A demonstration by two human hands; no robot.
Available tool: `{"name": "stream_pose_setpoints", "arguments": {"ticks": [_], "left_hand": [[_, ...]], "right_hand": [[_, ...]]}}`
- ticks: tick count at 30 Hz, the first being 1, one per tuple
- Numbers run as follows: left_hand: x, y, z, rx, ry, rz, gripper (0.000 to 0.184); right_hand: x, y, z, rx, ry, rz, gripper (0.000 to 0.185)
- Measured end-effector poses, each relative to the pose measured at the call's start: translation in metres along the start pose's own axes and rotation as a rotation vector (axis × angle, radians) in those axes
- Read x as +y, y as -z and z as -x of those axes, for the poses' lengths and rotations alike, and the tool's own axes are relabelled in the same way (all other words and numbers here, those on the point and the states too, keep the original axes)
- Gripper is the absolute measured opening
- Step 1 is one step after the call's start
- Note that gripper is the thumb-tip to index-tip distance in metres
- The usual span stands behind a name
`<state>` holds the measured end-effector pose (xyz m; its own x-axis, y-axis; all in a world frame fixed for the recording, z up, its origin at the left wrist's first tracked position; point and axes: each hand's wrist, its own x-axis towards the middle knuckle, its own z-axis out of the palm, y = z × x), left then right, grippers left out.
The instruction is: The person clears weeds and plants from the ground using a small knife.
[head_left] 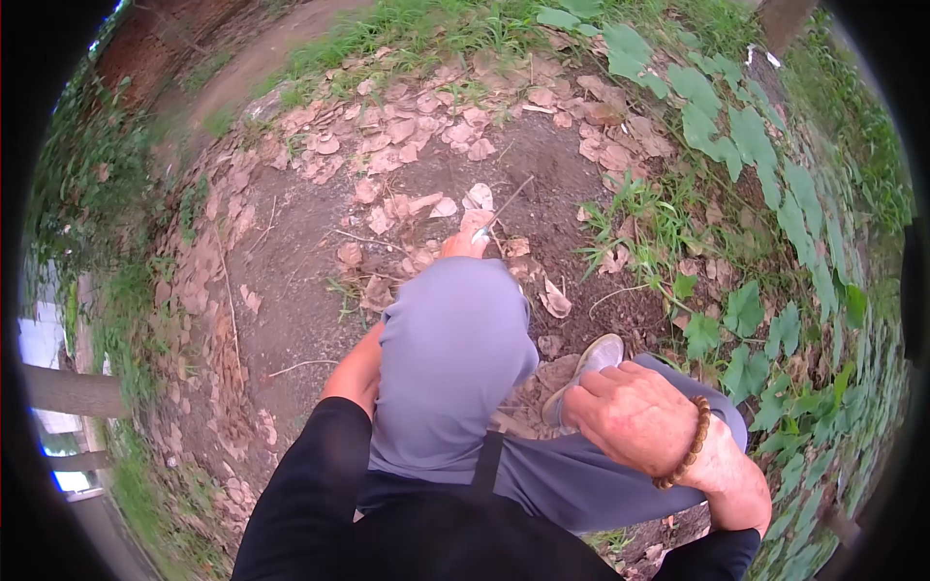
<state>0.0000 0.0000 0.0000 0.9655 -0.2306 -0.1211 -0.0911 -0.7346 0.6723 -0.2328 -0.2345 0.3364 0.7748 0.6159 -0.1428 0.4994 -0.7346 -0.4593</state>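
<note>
Soil (pixel 310 237), thin rod (pixel 511 200) in left hand (pixel 465 240)

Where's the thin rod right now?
In the head view, the thin rod is just above centre, beyond the raised left knee, slanting up and rightward from the left hand, with a pale dry leaf to its left.

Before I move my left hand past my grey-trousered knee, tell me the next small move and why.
Probably ease the bare left hand slightly forward, clear of the rounded, grey-trousered knee. The knee hides part of that hand, which seems to hold the thin, straight, greyish rod, while the dark, bare soil beyond the rod looks open enough.
</note>
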Motion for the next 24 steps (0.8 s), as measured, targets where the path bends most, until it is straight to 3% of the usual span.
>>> {"name": "stream_pose_setpoints", "arguments": {"ticks": [9, 13, 16, 18, 19, 21, 24], "left_hand": [[-0.075, 0.031, 0.009, -0.012, -0.038, 0.018, 0.036], [-0.047, 0.033, -0.003, -0.107, 0.004, -0.108, 0.033], [-0.007, 0.005, -0.016, -0.103, 0.049, 0.067, 0.034], [0.007, -0.016, -0.032, 0.028, -0.258, 0.213, 0.039], [0.011, -0.024, -0.041, 0.026, -0.258, 0.216, 0.039], [0.011, -0.039, -0.055, -0.194, -0.141, -0.05, 0.042], [0.001, -0.041, -0.042, -0.178, -0.047, -0.036, 0.041]], "right_hand": [[-0.002, 0.001, 0.003, 0.001, -0.003, -0.005, 0.006], [-0.001, 0.002, 0.0, 0.023, -0.003, -0.02, 0.006], [0.001, 0.003, 0.0, 0.015, -0.027, -0.021, 0.006], [0.002, 0.002, 0.0, 0.021, -0.043, -0.03, 0.007], [0.003, 0.002, 0.0, 0.03, -0.055, -0.038, 0.007], [0.003, 0.003, 0.001, 0.025, -0.068, -0.032, 0.007], [0.004, 0.005, 0.005, 0.02, -0.089, -0.028, 0.007]]}}
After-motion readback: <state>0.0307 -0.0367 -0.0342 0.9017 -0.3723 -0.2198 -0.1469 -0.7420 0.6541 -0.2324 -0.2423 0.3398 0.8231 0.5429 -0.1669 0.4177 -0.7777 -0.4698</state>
